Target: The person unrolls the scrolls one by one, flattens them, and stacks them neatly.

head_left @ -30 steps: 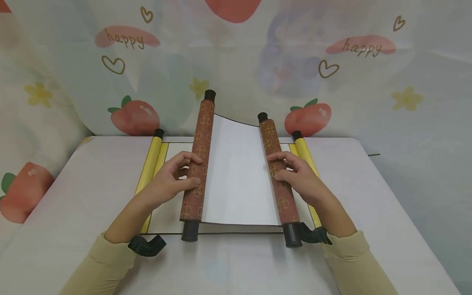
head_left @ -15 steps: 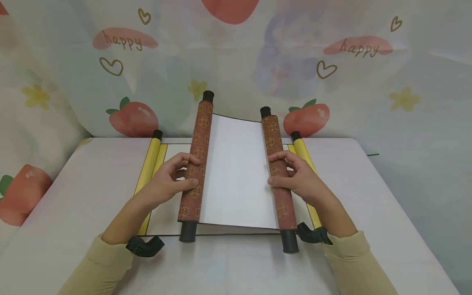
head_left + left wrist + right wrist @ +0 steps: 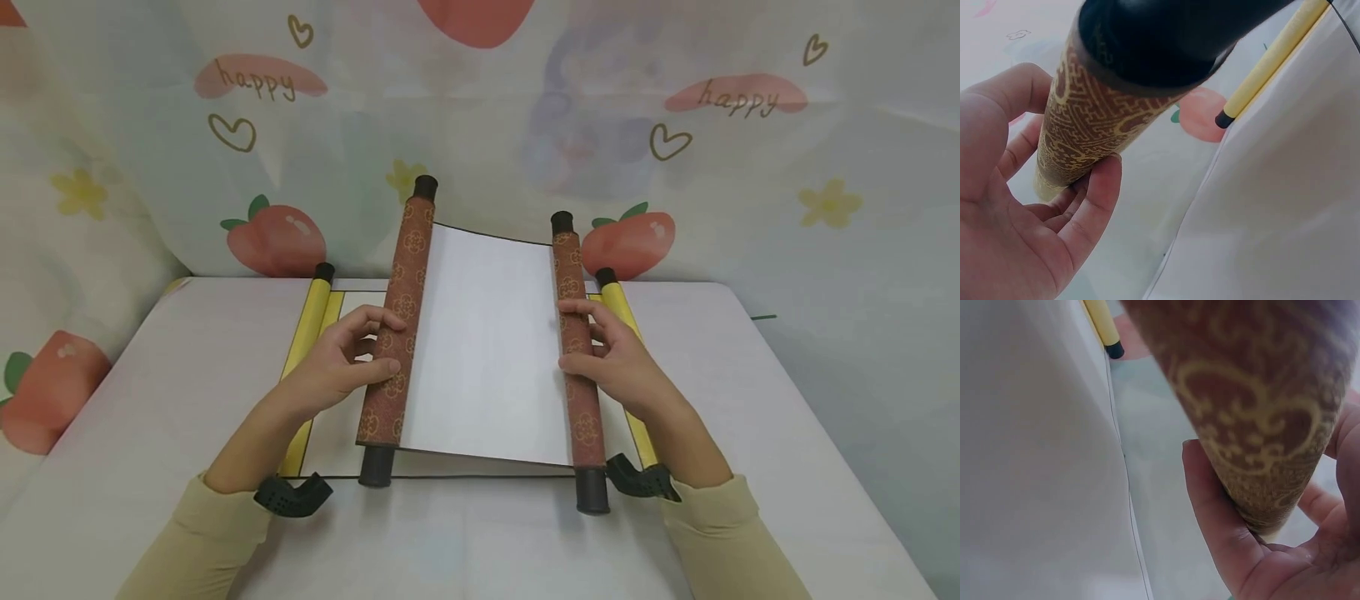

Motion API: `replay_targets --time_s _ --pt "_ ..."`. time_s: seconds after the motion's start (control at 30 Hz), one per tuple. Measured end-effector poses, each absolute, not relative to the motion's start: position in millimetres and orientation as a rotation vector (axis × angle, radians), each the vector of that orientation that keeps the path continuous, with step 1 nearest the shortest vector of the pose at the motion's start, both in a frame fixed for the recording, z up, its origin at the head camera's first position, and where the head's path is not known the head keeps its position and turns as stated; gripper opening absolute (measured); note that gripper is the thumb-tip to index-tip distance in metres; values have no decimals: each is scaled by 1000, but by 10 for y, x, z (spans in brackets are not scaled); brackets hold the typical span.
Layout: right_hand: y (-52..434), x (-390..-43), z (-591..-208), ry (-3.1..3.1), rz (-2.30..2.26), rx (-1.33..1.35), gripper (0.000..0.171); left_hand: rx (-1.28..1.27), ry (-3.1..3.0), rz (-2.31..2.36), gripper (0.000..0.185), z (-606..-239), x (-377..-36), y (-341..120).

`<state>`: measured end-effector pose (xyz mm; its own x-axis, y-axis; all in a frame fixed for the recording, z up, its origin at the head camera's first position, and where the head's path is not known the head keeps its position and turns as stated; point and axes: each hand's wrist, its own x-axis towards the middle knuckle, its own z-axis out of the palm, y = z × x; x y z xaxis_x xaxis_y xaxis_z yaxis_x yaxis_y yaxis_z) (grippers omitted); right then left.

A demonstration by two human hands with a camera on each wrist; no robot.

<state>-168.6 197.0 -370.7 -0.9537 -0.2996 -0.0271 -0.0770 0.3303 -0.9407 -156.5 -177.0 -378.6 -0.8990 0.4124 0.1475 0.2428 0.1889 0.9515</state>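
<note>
Right roller [image 3: 579,354] shifted rightward since earlier frame, white sheet [image 3: 487,350] wider between brown rolls. Left hand [image 3: 341,362] grips left roller [image 3: 395,329] at frame centre-left, fingers curled round it; right hand [image 3: 618,367] holds right roller likewise. Brown scroll lies over yellow scroll [image 3: 313,325] on table [image 3: 135,400]. Best keep both rolls parallel, tension even, sheet flat; avoid skewing far ends.

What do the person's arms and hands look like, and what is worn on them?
Both arms wear long sleeves of pale khaki-yellow cloth, left sleeve and right sleeve, ending at the wrists. A black device with small holes sits at each wrist. The left hand and right hand are bare: no gloves or rings visible.
</note>
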Motion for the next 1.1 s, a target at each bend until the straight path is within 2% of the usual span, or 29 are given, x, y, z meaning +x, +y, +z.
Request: replay_targets --time_s 0.27,0.87,1.1 --pt "2004 -1704 -3686 2432 -1665 -359 60 636 2311 1808 42 -3789 -1578 -1778" --pt "2057 -1705 -3669 2530 -1608 -364 36 617 2348 1791 41 -3786 -1587 -1828" --pt "2084 -1710 -3661 2492 -1562 -342 51 633 2361 1779 40 -3785 -1586 -1846"
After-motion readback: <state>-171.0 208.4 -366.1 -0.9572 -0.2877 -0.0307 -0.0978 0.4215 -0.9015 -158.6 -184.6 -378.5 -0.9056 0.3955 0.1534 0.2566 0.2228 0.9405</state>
